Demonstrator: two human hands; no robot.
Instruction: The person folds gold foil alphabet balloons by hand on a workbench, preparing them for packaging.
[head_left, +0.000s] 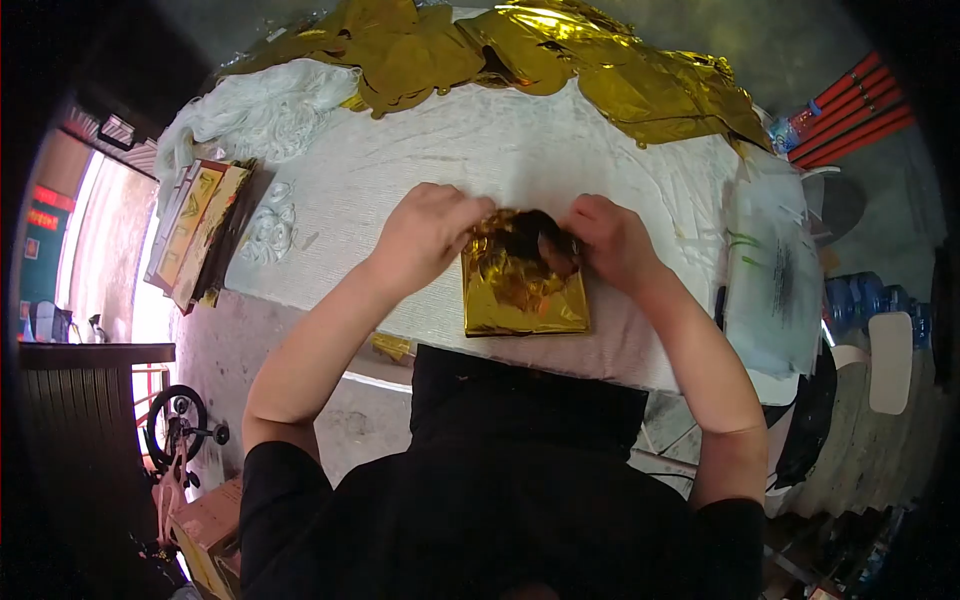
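A shiny gold foil piece [525,300], roughly square at its lower end, lies on the white cloth-covered table [400,180] close to the front edge. Its upper part is crinkled and dark with reflections. At its upper left corner my left hand [430,235] is closed, the fingertips pinching the foil's edge. My right hand [615,240] grips the opposite upper corner, its fingers curled together.
Gold foil sheets [420,60] are heaped along the far edge. White thread bundles [265,110] lie at the back left, above a worn box [195,230]. Clear plastic [775,290] covers the right end. Red poles [850,110] and a bottle [795,125] stand beyond.
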